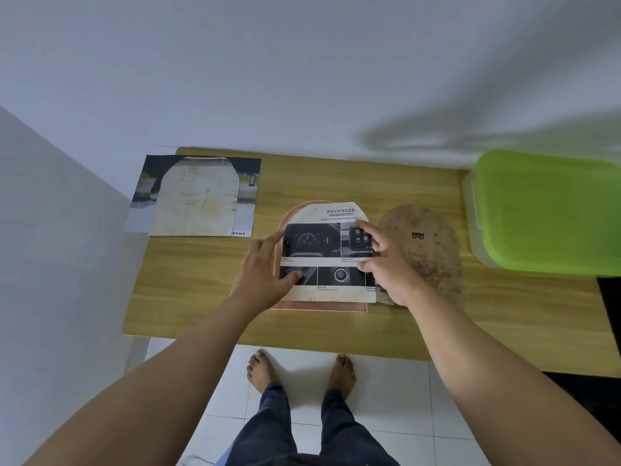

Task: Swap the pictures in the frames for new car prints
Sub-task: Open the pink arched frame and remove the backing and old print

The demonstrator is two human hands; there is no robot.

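From my remote seat I look down on a wooden bench (pixel 188 284) pushed against a plain white wall (pixel 302 79), with white floor tiles (pixel 386 391) and bare feet (pixel 262 371) on the near side. The car print (pixel 322 250), cut to an arch, lies mid-bench on the pink-edged frame (pixel 322 307). The left grip (pixel 265 267) is spread wide, forefinger and thumb pressing the print's left side. The right grip (pixel 386 264) is narrow, curled fingers and thumb holding the print's right edge. Just right lies a brown, spotted backing board (pixel 430 250). At far left a cut page (pixel 198 196) overhangs the bench's edge. A green-lidded box (pixel 544 210) sits far right.
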